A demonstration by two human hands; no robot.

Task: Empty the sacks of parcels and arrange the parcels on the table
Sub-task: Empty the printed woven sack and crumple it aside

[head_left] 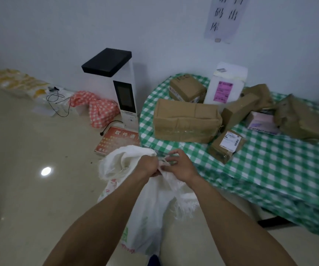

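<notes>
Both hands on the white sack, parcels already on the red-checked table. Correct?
One error: the head view shows the table under a green-checked cloth, not red. The rest stands: left hand and right hand both hold the white sack, and parcels already lie on the table.

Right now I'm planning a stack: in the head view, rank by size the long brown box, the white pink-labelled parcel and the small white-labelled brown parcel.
1. long brown box
2. white pink-labelled parcel (farther back, true size unsure)
3. small white-labelled brown parcel

Dim, soft-focus; lamp glare on floor [46,171]; edges warped, blurred.
</notes>
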